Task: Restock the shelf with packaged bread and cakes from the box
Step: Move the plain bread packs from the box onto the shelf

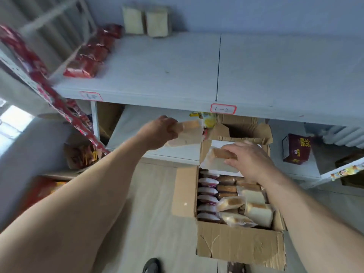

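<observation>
While gripped: glossy bread packet [187,133].

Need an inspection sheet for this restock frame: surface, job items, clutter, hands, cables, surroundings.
Surface: white shelf, mostly bare.
Job's things: open cardboard box on the floor, holding packaged bread and cakes; two pale bread packs upright at the shelf's back; red packs in a row at its left.
Clutter: dark red carton and other cartons on the lower shelf.
Grippers: left hand grips a bread pack; right hand grips another bread pack above the box.
Cables: nothing seen.
Surroundings: blue wall, pale floor.
</observation>
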